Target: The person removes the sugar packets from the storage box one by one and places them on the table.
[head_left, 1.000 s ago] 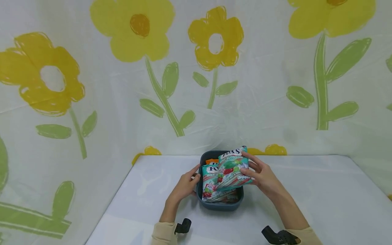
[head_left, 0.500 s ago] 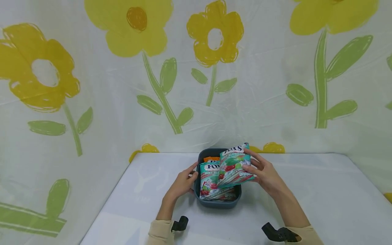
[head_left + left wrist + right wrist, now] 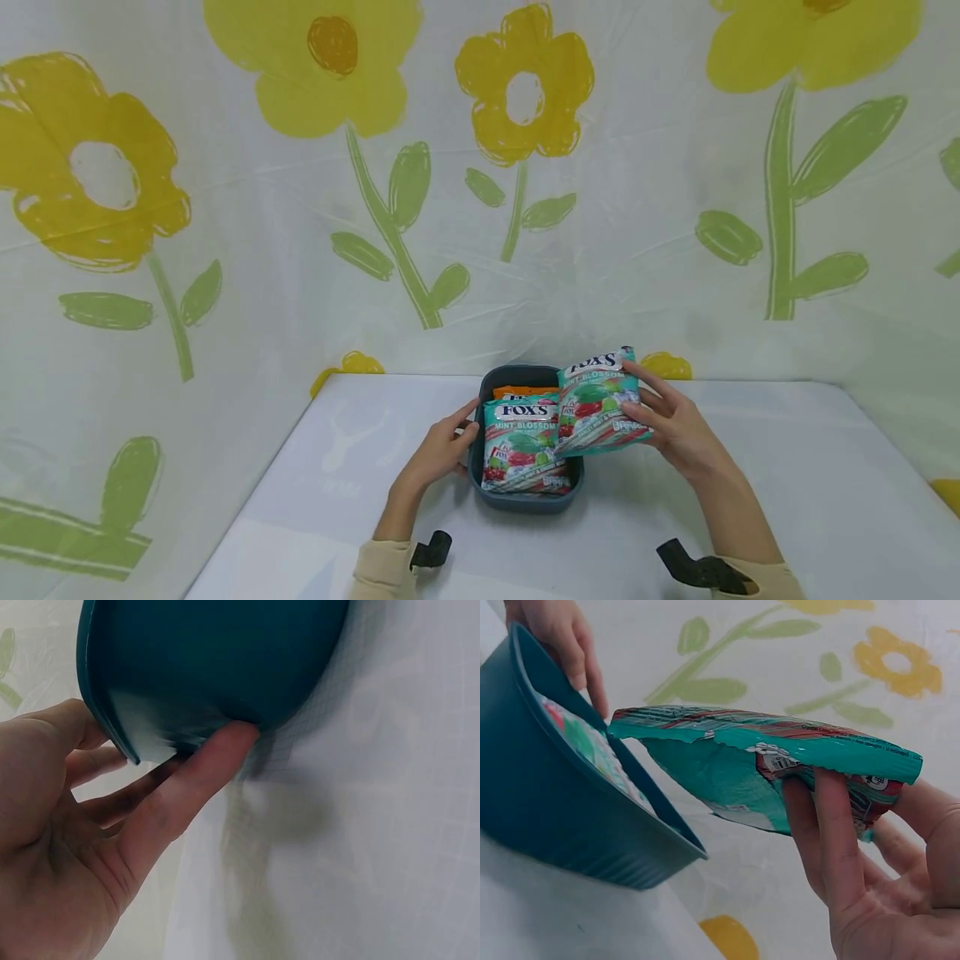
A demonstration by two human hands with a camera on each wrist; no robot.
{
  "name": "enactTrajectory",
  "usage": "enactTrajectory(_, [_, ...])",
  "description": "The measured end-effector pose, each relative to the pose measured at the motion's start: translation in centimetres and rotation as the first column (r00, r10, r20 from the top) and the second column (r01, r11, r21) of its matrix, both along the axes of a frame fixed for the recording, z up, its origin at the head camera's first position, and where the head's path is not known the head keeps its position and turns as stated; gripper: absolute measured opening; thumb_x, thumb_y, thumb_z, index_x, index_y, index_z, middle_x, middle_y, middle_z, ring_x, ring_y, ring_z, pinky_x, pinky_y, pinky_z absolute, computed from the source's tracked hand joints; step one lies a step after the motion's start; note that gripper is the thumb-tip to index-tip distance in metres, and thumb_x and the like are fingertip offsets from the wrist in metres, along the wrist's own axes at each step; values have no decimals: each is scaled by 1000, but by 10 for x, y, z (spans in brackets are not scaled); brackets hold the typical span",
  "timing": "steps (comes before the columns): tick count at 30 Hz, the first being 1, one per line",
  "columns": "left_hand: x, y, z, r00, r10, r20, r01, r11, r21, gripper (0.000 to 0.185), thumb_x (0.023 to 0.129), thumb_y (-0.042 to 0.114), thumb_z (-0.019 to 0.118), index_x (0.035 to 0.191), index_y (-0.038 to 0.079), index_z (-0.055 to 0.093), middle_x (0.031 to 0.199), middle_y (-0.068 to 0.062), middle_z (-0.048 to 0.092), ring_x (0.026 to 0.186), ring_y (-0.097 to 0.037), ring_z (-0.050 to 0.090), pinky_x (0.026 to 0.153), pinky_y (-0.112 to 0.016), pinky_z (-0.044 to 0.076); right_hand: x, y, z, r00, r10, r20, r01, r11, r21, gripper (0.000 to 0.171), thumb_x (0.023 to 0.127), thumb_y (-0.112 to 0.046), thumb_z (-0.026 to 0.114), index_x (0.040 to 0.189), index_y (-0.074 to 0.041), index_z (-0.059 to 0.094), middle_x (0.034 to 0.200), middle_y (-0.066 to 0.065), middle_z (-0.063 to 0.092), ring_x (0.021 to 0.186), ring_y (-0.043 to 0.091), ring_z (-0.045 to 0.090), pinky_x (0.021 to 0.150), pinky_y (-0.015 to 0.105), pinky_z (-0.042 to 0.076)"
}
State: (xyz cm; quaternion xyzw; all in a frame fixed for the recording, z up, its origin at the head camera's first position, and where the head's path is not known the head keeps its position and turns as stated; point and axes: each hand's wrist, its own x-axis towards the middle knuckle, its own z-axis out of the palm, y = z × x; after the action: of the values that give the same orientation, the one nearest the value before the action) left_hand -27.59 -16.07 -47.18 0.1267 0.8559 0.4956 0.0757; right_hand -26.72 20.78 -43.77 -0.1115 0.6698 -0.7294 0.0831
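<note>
A teal FOX'S Mint Blossom candy bag (image 3: 596, 404) is pinched at its right side by my right hand (image 3: 678, 429). It hangs above the right rim of a dark blue-green bin (image 3: 528, 502). In the right wrist view, the candy bag (image 3: 735, 727) tilts, with fingers (image 3: 836, 832) beneath it and the thumb at its edge. At the bin's left side, my left hand (image 3: 438, 446) rests against the outer wall. The left wrist view shows its straight fingers touching the bin (image 3: 217, 667) near a corner. Inside lie another Mint Blossom bag (image 3: 517, 446) and an orange packet (image 3: 517, 392), partly hidden.
The bin stands on a white table (image 3: 337, 500) near its back edge. Behind rises a white sheet (image 3: 630, 275) printed with yellow flowers. Black wrist mounts (image 3: 705, 571) sit on both forearms, at the beige sleeves.
My right hand has drawn the held bag to the right, uncovering more of the Mint Blossom bag inside the bin. The left hand stays at the bin's side. The head view has shifted slightly.
</note>
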Motion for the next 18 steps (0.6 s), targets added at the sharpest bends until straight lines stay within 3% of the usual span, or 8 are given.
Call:
enactTrajectory(8, [3,1,-7,999,-23,31,23,1000,8,53,104,27,46,154,19,33,131,-22,56,95,-22,60,56,-33,62,10,21,-4,1000,-21,6,21,1000,-20,61,101,-14,53,155,-26,29,128,-11,57,106,9,62,86,25,60])
enactTrajectory(18, [-2,-4,-3,1000,-10,0,10,1000,-3,52,104,26,46,154,20,32,130,-22,56,93,-21,60,54,-33,61,4,34,-3,999,-49,-5,49,998,-41,61,101,-13,54,155,-28,30,126,-10,59,103,10,64,83,25,60])
